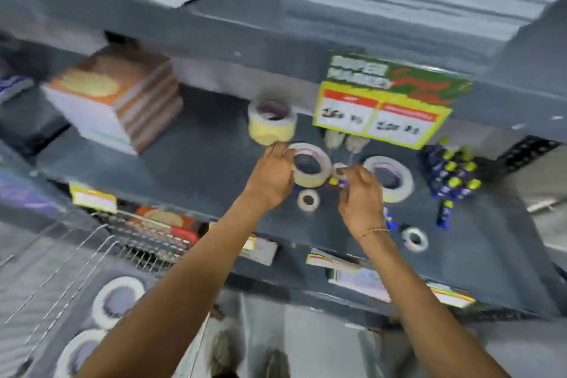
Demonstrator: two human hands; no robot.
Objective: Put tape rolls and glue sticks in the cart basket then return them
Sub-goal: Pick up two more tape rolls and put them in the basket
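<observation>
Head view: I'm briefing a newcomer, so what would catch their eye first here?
Both hands meet mid-shelf: the left hand grips a tape roll, while the right hand pinches something small beside it. Above right hangs a yellow-green price sign; lower left, two tape rolls lie in the cart basket.

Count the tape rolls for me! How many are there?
8, maybe more hidden. On the shelf: a stacked roll, one in the left hand, a wide one, three small. In the cart basket: two.
</observation>
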